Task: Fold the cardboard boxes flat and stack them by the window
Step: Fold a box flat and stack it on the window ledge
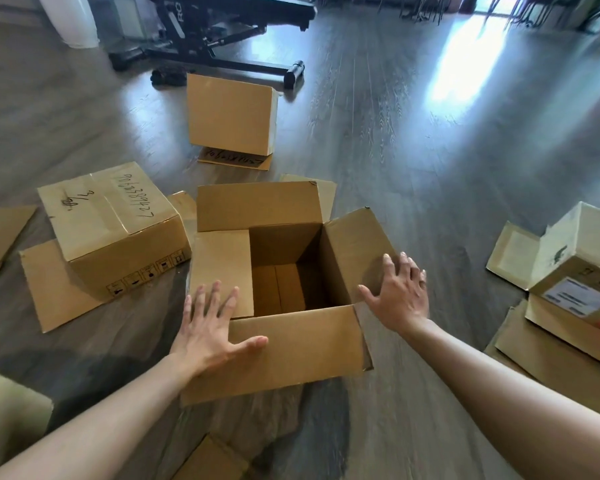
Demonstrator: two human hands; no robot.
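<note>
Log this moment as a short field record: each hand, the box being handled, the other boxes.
left hand: open, fingers spread flat on the open box's left flap
right hand: open, fingers spread on its right flap
open box: upright on the floor, flaps out, looks empty
written-on box: left, not flattened
far box: standing
labelled box: right

Home living space, grey wood-look floor (378, 140), black exercise machine (222, 39), chair legs (426, 12) beyond
</note>
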